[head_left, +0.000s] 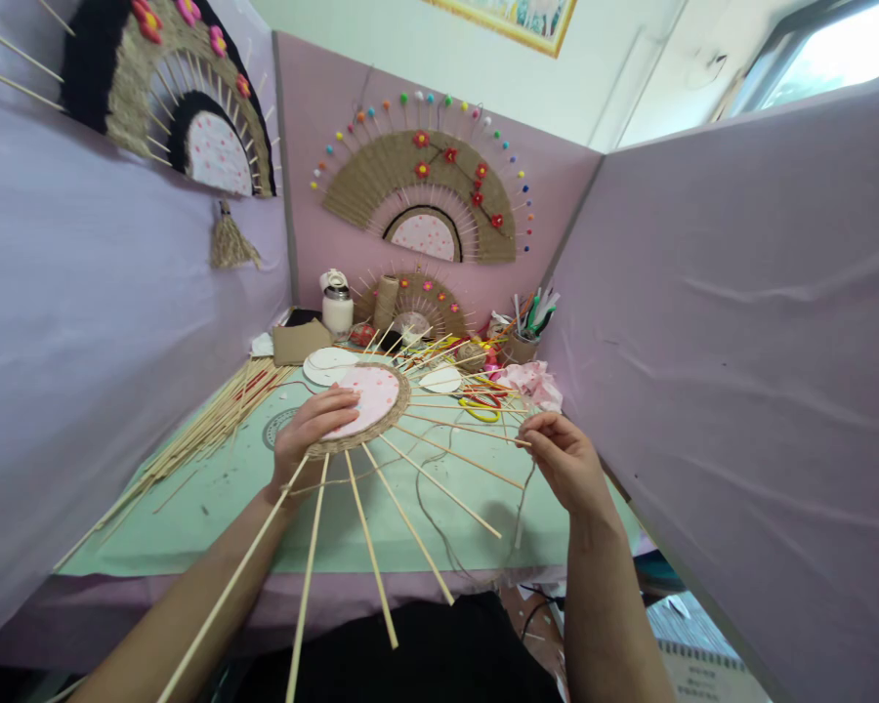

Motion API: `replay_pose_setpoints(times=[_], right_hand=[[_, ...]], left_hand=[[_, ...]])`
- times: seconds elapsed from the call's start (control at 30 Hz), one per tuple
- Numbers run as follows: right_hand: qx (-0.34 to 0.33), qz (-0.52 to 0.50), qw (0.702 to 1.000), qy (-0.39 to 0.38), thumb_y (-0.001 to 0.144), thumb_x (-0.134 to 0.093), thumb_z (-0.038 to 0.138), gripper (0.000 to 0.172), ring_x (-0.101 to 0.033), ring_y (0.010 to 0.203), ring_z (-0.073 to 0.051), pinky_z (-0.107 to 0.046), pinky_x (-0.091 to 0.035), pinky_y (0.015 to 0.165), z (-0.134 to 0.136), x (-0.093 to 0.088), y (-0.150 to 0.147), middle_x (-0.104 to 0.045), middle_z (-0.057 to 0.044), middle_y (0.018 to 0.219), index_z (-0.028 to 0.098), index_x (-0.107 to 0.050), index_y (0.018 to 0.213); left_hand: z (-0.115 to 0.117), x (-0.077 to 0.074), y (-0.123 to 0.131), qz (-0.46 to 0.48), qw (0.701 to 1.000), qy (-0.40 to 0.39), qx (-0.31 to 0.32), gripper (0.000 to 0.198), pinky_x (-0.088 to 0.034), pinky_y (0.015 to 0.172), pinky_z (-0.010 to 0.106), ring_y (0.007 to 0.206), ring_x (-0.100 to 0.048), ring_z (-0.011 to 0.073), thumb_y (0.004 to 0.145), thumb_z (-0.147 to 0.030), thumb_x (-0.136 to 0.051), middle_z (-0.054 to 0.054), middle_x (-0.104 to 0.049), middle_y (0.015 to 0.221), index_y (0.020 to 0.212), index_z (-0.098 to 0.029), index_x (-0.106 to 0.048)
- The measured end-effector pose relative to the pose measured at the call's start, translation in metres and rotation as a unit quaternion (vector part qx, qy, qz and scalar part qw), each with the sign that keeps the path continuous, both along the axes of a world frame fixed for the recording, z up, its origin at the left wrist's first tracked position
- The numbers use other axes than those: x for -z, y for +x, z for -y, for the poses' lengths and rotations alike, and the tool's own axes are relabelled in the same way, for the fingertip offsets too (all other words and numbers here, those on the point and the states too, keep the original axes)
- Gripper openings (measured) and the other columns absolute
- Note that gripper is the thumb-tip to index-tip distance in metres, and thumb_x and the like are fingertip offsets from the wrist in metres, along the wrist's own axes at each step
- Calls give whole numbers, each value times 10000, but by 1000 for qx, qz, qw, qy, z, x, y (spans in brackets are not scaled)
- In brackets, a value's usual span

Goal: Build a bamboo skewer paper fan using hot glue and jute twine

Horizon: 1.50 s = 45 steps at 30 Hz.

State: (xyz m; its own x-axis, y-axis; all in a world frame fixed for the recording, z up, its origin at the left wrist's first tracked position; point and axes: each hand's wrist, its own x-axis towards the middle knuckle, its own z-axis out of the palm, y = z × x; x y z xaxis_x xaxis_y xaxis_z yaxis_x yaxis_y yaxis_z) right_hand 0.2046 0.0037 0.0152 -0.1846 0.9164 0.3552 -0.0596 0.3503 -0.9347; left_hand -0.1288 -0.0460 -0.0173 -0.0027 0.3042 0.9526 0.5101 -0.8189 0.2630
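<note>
A half-round fan frame (377, 400) is tilted over the table, its pink dotted panel edged with a woven twine band. Thin wooden sticks (417, 532) spread outward from that band. My left hand (312, 430) is closed around the panel's left side, fingers on top and thumb hidden beneath. At the right, my right hand (561, 454) pinches jute twine (523, 508) beside the tip of one stick. The twine trails below these fingers, and a loose strand crosses the sticks near my left wrist. Its exact grip point is partly hidden.
Loose sticks (197, 430) lie in a heap at the left. Yellow-handled scissors (480, 408), crumpled pink cloth (534, 384) and a tool cup (522, 347) sit at right. A white jar (337, 308) and twine spool (386, 303) stand behind. Fabric partitions (718, 322) enclose the table.
</note>
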Motion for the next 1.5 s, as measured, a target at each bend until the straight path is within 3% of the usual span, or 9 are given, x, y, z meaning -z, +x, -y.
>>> replay_pose_setpoints(times=[0.2,0.3,0.5,0.73,0.9,1.1,1.5], right_hand=[[75,-35,992,93,741,-709,284,112,-546,658,-148,-300,-440,628,10,-9,-10,-616,-12,737,226,-625,787],[112,-39,988,103,748,-707,289,119,-537,624,-138,-289,-437,605,9,-10,-14,-607,-2,704,221,-622,796],[102,-56,991,65,745,-704,284,114,-525,594,-117,-261,-418,584,-1,-6,-20,-577,20,643,213,-627,791],[59,-29,997,-32,685,-711,297,171,-524,551,-115,-266,-419,552,-11,9,-47,-636,0,667,198,-683,821],[68,1,997,-45,702,-700,377,211,-497,525,-117,-261,-392,507,-20,19,-69,-625,-7,635,182,-699,783],[62,-50,993,-82,664,-713,368,228,-456,492,-91,-237,-373,483,-30,26,-86,-590,15,606,172,-637,752],[74,-41,993,-87,653,-710,421,273,-489,519,-94,-233,-410,509,-40,32,-93,-569,21,584,172,-607,703]], left_hand=[[-2,1,0,-7,1000,-1,-12,198,-468,986,490,1083,-606,224,880,-283,-563,79,-668,1118,1031,-218,-672],[-2,3,-1,-9,1000,-5,-11,195,-473,984,486,1090,-603,227,877,-287,-567,80,-668,1120,1024,-216,-674],[-1,4,0,-9,1000,-3,-1,207,-461,992,512,1093,-601,236,880,-280,-563,89,-667,1126,1043,-219,-676],[-2,7,1,-19,1000,-5,-6,224,-460,1004,496,1107,-595,231,881,-323,-560,81,-665,1138,1052,-228,-669],[-3,10,0,-28,1000,-4,5,225,-456,1007,497,1114,-593,233,874,-307,-573,78,-664,1148,1069,-242,-664],[0,8,4,-34,999,-7,16,232,-459,999,502,1113,-592,237,869,-260,-582,80,-668,1136,1085,-242,-666],[3,2,8,-50,998,0,32,242,-456,992,509,1110,-591,241,889,-279,-552,96,-666,1138,1099,-228,-661]])
